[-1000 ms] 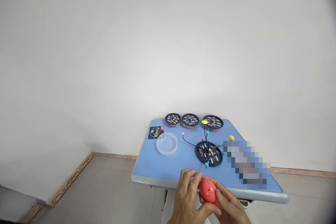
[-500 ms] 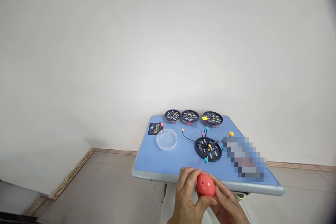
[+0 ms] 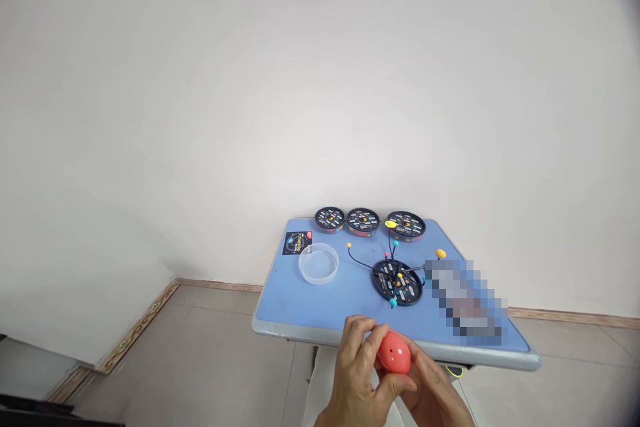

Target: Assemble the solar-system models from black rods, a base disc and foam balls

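Ball (image 3: 395, 352): red plastic, glossy, smooth, one small hole. Dish (image 3: 319, 264): clear plastic, thin-walled, shiny. Disc base (image 3: 397, 282): black plastic, printed top. Wires (image 3: 360, 261): thin, black, ending in glossy beads. Card (image 3: 297, 243): printed paper, dark. Tabletop (image 3: 280, 293): blue, smooth, matt. Table edge (image 3: 295, 333): grey, satin. Floor tiles (image 3: 200, 347): beige, low sheen.

In front of you stands a table (image 3: 280, 300). Along its far edge lie three round cases (image 3: 363, 221) in a row. Nearer to you, on the left side, a printed card (image 3: 297, 243) lies just behind and left of a plastic dish (image 3: 319, 264). To the right of the dish stands a planet model (image 3: 397, 282). Your left hand (image 3: 356, 363) and right hand (image 3: 433, 383) hold an egg-shaped ball (image 3: 394, 353) between them, at the near edge of the table.
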